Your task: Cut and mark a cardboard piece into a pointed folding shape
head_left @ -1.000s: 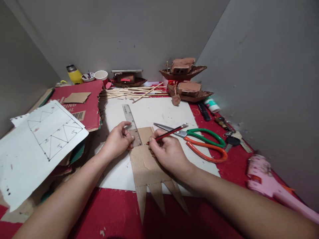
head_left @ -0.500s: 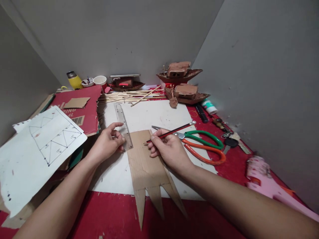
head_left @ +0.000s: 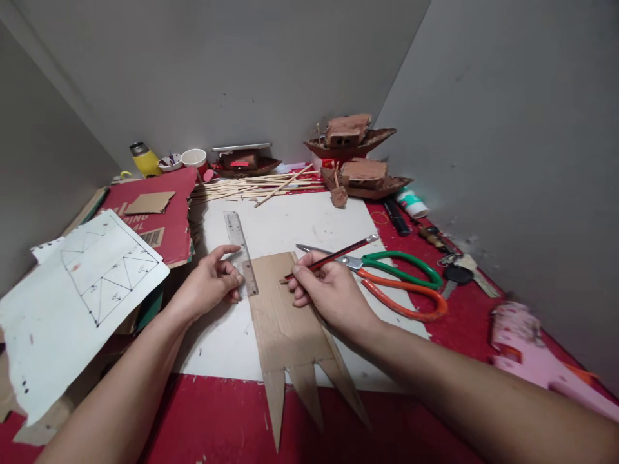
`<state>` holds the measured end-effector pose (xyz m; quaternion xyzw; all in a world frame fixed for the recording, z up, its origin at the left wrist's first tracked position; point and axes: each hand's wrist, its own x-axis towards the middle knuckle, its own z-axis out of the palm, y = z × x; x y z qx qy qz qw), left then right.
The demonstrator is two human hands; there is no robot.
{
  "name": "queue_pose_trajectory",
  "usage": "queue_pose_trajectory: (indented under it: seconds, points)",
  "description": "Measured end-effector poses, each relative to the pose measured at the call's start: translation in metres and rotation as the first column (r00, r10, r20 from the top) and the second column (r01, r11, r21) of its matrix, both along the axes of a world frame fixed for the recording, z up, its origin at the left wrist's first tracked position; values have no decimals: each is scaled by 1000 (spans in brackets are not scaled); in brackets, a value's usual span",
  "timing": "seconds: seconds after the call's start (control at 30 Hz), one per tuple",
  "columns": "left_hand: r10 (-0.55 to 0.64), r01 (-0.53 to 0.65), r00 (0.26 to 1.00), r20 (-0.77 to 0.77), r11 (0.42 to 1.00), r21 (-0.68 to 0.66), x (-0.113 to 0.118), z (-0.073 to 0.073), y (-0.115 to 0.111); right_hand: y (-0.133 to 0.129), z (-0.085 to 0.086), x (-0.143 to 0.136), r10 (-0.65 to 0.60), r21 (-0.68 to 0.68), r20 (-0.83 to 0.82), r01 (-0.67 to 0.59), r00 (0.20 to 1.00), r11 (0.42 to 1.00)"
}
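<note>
My left hand (head_left: 213, 280) pinches the edge of a clear plastic ruler (head_left: 236, 233), whose near end overlaps the left edge of a cardboard piece (head_left: 285, 322). That cardboard lies on a white sheet (head_left: 217, 348) and ends in three pointed strips toward me. In my right hand (head_left: 324, 283) is a red and black pencil (head_left: 345, 247), its tip low over the upper part of the cardboard. Scissors (head_left: 401, 270) with one green and one orange handle lie just right of that hand, their blades partly hidden behind it.
A paper with a drawn triangle pattern (head_left: 72, 303) rests on red cardboard (head_left: 169, 190) at left. Thin wooden sticks (head_left: 242, 189) and model boats (head_left: 362, 177) stand at the back. Keys (head_left: 457, 274) and a pink glue gun (head_left: 527, 354) lie at right.
The ruler has slid slightly toward me in my left hand, its near end lower on the cardboard. My right hand keeps the pencil in nearly the same spot; the view shifts slightly.
</note>
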<state>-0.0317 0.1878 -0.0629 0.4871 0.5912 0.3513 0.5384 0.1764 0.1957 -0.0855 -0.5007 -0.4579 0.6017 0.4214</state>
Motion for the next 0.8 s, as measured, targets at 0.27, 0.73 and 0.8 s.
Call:
queue_pose_trajectory:
  seconds: [0.27, 0.73, 0.8]
  points:
    - [28, -27, 999, 30, 999, -28, 1, 1, 1, 1, -4, 1, 10, 7, -19, -9, 1000, 1000]
    - [26, -25, 1000, 14, 999, -30, 0, -1, 2, 1, -3, 1, -3, -30, -21, 3, 1000, 1000]
    - [20, -20, 1000, 13, 999, -34, 0, 0, 3, 1, -4, 1, -5, -29, -26, 4, 1000, 1000]
